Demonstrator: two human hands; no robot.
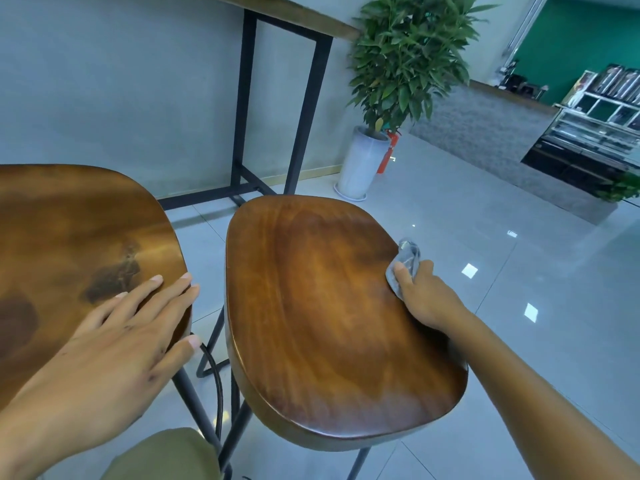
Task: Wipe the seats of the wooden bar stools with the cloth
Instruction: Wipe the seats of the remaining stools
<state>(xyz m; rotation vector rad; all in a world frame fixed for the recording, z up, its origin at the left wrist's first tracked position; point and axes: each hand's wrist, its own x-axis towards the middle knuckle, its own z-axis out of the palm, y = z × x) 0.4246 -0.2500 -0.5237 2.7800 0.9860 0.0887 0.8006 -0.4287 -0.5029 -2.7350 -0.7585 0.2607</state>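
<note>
2 wooden bar stools stand side by side on a glossy grey tiled floor (485, 341), and the right stool (329, 306) serves as the landmark here. Its brown, dished seat sits on thin black metal legs. At that seat's right edge, the right hand (424, 296) holds a small crumpled grey cloth (403, 266), fingers curled round it and the thumb lying over it, pressing the cloth against the wood at the rim. The forearm runs back from there along the seat's right side.

Left of this stool, across a narrow gap, stands the left stool (69, 244), its seat showing darker patches in the grain. The left hand (117, 334) rests flat on that seat near its right edge, fingers straight and spread wide, holding nothing.

Beyond the right stool, a high counter (294, 13) with a wooden top and black metal frame stands against a grey wall. Farther back and to the right, a leafy plant (405, 53) grows in a tall white pot (360, 164).
</note>
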